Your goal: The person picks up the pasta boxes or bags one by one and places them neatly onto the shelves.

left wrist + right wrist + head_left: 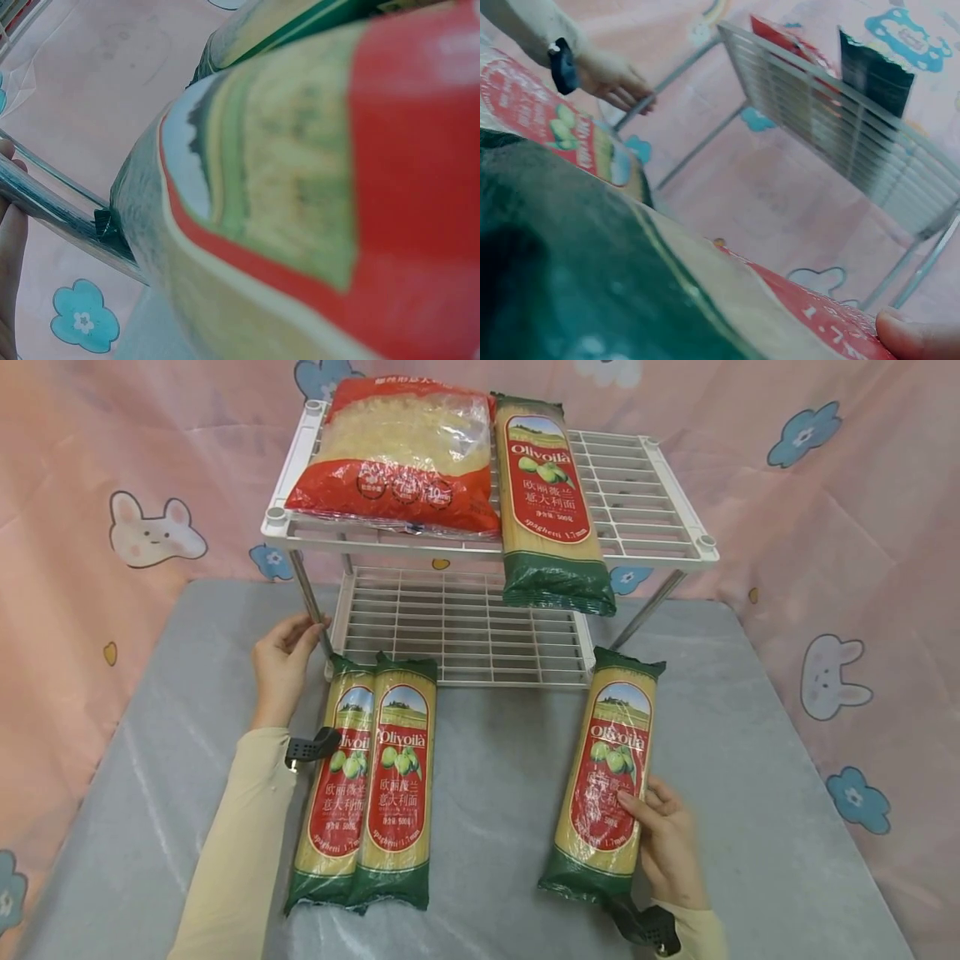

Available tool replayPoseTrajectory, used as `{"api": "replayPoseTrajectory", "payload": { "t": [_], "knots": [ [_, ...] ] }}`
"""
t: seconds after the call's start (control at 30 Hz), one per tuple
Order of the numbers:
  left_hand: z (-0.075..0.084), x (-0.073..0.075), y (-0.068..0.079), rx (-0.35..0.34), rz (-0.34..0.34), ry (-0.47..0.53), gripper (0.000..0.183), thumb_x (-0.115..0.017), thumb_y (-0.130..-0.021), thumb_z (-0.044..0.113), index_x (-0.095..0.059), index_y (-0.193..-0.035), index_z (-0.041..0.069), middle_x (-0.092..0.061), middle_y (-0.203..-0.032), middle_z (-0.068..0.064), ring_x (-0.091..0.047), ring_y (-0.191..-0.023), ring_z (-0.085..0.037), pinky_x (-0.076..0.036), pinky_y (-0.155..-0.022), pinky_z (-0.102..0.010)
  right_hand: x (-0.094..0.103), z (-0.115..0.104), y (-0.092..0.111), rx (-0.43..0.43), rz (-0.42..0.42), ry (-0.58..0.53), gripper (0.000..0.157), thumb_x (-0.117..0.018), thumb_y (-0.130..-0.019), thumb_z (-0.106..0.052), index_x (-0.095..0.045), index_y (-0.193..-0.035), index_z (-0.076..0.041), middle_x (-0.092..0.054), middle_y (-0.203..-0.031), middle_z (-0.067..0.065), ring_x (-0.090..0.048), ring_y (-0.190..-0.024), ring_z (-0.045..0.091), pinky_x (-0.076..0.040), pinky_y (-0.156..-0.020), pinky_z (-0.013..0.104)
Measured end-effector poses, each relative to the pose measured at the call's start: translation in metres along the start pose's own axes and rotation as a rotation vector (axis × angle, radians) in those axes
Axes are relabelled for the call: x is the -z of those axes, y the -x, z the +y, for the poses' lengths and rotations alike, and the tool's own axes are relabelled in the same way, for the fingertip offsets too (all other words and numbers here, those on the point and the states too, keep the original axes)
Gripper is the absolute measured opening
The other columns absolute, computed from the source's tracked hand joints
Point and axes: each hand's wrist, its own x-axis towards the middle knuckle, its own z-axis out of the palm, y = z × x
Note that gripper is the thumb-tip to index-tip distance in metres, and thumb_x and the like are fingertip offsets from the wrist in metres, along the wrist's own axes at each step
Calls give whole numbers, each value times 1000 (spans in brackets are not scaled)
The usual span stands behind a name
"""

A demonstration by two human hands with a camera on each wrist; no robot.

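Observation:
My left hand (287,664) pinches the front left metal post (306,593) of a white two-tier rack (637,502); in the left wrist view its fingers show at the left edge on the post. My right hand (670,835) holds a spaghetti pack (611,760) by its right side, thumb on the red label. That pack tilts slightly, its green top end close to the rack's front right. Two more spaghetti packs (401,777) lie side by side near my left wrist, one overlapping the other. In the right wrist view the held pack (615,247) fills the lower left.
On the upper shelf lie a red bag of pasta (405,460) and another spaghetti pack (551,502), whose green bottom end sticks out past the front edge. The lower shelf (465,627) is a white wire grid. A grey cloth (487,827) covers the table; a pink patterned curtain (862,568) hangs behind.

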Motion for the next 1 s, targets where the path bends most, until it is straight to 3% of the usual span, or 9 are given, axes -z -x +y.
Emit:
{"api": "replayPoseTrajectory", "payload": {
  "t": [0.23,0.6,1.0],
  "knots": [
    [-2,0,0,6,3,0,26,-61,-93,15,-65,-112,-3,-67,-110,-15,-62,-96,0,-52,-88,-23,8,-15,0,26,43,-94,23,-50,-92,11,-64,-102,-6,-68,-93,8,-67,-80,17,-58,-67,27],
    [0,1,0,13,-3,3,26,-60,-94,12,-64,-113,-6,-67,-110,-16,-61,-95,1,-51,-89,-24,15,-37,3,53,78,-145,20,-50,-93,9,-63,-104,-2,-68,-95,9,-66,-83,18,-58,-68,28],
    [-1,1,1,6,-8,16,27,-61,-93,14,-65,-113,-3,-67,-111,-17,-61,-96,0,-51,-89,-23,27,-76,0,209,52,-285,24,-45,-93,12,-61,-111,8,-66,-103,15,-65,-90,22,-59,-70,31]
  ]
}}
